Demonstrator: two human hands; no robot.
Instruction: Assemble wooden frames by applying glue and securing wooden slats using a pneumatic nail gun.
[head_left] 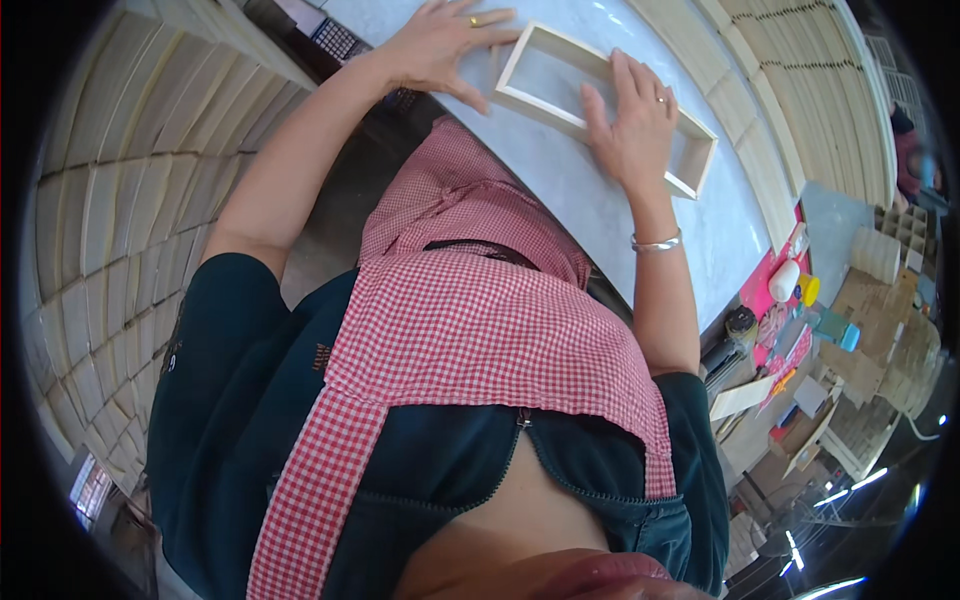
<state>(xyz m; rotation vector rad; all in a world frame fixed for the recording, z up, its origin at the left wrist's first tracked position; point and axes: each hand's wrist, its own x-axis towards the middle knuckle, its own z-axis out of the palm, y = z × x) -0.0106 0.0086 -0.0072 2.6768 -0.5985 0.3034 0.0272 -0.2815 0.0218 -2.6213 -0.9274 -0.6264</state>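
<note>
A shallow rectangular frame of pale wood (552, 112) lies aslant on the light grey tabletop (540, 175). My right hand (635, 135) rests across it, palm over the near side and fingertips reaching the far side. The thumb stands apart from the fingers, inside the outline of the frame. At its left end is my left hand (440, 50), with thumb and fingers spread wide. The left index fingertip comes close to the frame's corner; whether it touches, I cannot tell. A small thin wooden strip (493, 65) shows between that hand's thumb and index finger.
Long rows of stacked pale wood pieces (820, 90) line the table's far side. More tall wood stacks (130, 200) rise on my left. To the right sit a white bottle (784, 281), a yellow item (808, 290) and a blue container (838, 330). Another person (912, 160) is at the far right.
</note>
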